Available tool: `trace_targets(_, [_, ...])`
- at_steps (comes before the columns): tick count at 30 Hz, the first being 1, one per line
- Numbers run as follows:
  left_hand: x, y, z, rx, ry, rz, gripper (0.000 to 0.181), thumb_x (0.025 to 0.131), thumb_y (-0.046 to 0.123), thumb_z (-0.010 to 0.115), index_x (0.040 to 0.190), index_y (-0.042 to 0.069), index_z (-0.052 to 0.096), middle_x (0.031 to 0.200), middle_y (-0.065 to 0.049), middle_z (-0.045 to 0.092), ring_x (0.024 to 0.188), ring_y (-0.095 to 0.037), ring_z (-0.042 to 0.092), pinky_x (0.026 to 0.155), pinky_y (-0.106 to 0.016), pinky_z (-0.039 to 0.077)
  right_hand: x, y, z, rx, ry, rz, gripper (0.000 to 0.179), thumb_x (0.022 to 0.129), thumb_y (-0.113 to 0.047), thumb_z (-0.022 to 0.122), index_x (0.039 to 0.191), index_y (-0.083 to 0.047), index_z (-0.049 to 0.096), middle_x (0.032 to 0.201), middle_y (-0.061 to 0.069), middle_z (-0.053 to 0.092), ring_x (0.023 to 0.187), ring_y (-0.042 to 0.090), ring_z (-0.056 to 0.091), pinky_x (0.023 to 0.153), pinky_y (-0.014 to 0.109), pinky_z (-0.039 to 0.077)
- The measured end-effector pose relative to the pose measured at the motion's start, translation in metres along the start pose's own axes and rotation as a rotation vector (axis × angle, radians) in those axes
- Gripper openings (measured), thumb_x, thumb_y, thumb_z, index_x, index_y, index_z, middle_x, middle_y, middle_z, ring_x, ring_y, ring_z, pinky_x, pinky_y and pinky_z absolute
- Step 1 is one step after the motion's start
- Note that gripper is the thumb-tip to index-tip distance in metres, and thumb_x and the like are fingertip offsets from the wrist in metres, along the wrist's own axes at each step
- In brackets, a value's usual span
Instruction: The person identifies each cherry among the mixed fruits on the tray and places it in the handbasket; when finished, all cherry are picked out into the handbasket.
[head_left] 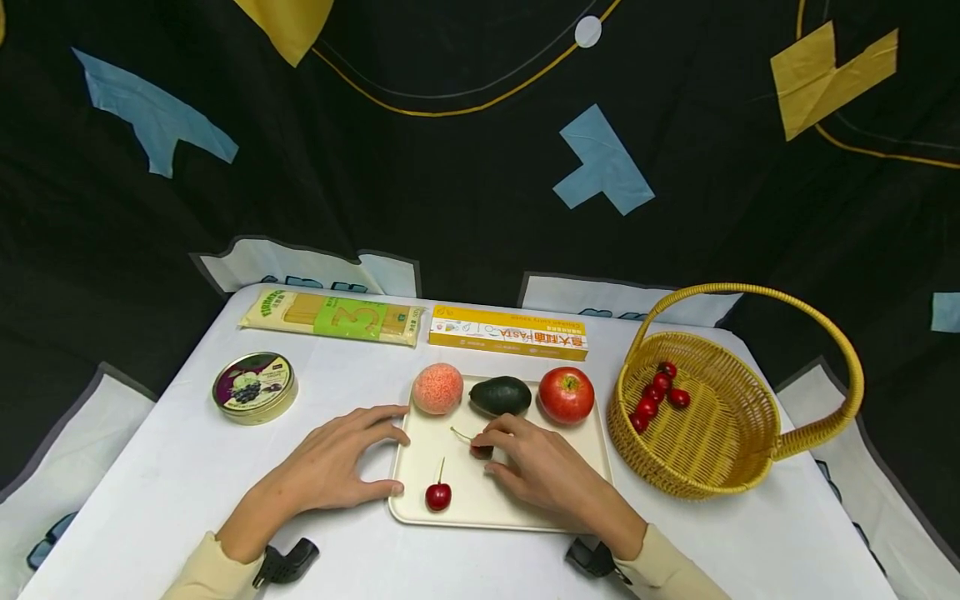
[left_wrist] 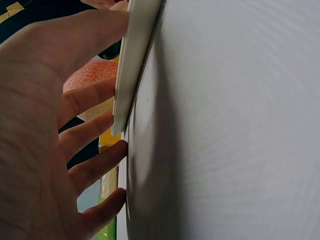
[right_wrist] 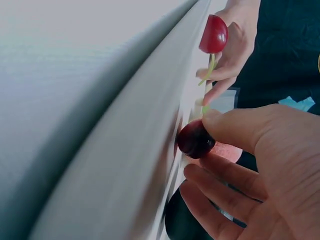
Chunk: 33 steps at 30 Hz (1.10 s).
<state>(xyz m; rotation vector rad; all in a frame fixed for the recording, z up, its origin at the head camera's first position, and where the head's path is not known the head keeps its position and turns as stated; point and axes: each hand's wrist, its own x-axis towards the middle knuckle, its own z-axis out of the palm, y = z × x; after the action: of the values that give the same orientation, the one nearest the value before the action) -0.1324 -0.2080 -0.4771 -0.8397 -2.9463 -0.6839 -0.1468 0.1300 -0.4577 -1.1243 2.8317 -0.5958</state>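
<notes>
A cream tray [head_left: 487,508] lies in the middle of the table. My left hand [head_left: 337,462] touches the tray's left edge with thumb and fingertips, the fingers spread and mostly straight. Over the tray, my right hand [head_left: 540,467] pinches a dark red cherry [right_wrist: 196,139] between thumb and fingers; its stem points left in the head view. Another cherry [head_left: 438,497], stem upward, sits near the tray's front left. Along the back of the tray are a peach [head_left: 438,389], a dark green avocado [head_left: 500,396] and a red apple [head_left: 566,395].
To the right stands a yellow wicker basket [head_left: 720,433] with a tall handle and several cherries [head_left: 647,407]. A round tin [head_left: 255,388] is at the left. Behind the tray lie a noodle packet [head_left: 333,317] and a yellow pasta box [head_left: 508,332].
</notes>
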Motion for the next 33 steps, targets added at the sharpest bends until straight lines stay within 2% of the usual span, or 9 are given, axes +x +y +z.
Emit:
trace_targets(5, [0.000,0.000,-0.001,0.002,0.004,0.001,0.049,0.084,0.063,0.085,0.122,0.035,0.072,0.160,0.005,0.054,0.144,-0.029,0.056,0.108,-0.062,0.050,0.000,0.001,-0.001,0.031,0.008,-0.013,0.022,0.098,-0.017,0.081,0.120,-0.022,0.077,0.120,-0.005,0.066,0.090,0.004,0.063,0.077,0.020,0.056])
trace_targets(12, [-0.002,-0.001,0.000,-0.001,0.004,-0.008,0.049,0.084,0.063,0.085,0.122,0.036,0.072,0.160,0.005,0.054,0.143,-0.029,0.056,0.108,-0.062,0.050,0.001,0.001,-0.001,0.025,-0.001,-0.033,0.021,0.097,-0.017,0.083,0.116,-0.022,0.076,0.117,-0.007,0.069,0.095,0.007,0.066,0.084,0.023,0.058])
trace_targets(19, [-0.001,-0.002,0.000,0.004,0.009,-0.002,0.050,0.083,0.061,0.087,0.123,0.035,0.072,0.161,0.005,0.053,0.144,-0.028,0.055,0.109,-0.061,0.050,0.000,0.000,-0.003,0.005,-0.007,-0.019,0.024,0.096,-0.021,0.084,0.119,-0.022,0.078,0.117,-0.006,0.068,0.084,0.004,0.058,0.073,0.020,0.052])
trace_targets(23, [0.000,-0.001,0.001,0.000,0.024,0.011,0.049,0.083,0.061,0.087,0.122,0.035,0.073,0.161,0.005,0.054,0.144,-0.029,0.056,0.108,-0.062,0.050,-0.002,0.001,-0.010,0.014,0.041,-0.038,0.022,0.095,-0.019,0.085,0.115,-0.022,0.077,0.116,-0.007,0.067,0.083,0.005,0.060,0.074,0.021,0.054])
trace_targets(27, [0.001,0.000,0.001,-0.014,0.012,0.011,0.049,0.084,0.062,0.085,0.123,0.035,0.072,0.162,0.005,0.053,0.144,-0.030,0.055,0.109,-0.063,0.049,-0.008,0.007,-0.020,0.011,0.115,-0.060,0.027,0.091,-0.014,0.088,0.114,-0.020,0.075,0.115,-0.004,0.068,0.085,0.011,0.064,0.074,0.023,0.057])
trace_targets(33, [0.000,0.000,0.000,-0.012,0.007,0.001,0.049,0.084,0.061,0.086,0.123,0.035,0.072,0.161,0.005,0.053,0.145,-0.029,0.055,0.110,-0.063,0.049,-0.018,0.016,-0.033,-0.006,0.197,-0.049,0.033,0.089,-0.013,0.090,0.116,-0.020,0.073,0.114,-0.004,0.068,0.090,0.015,0.070,0.077,0.026,0.062])
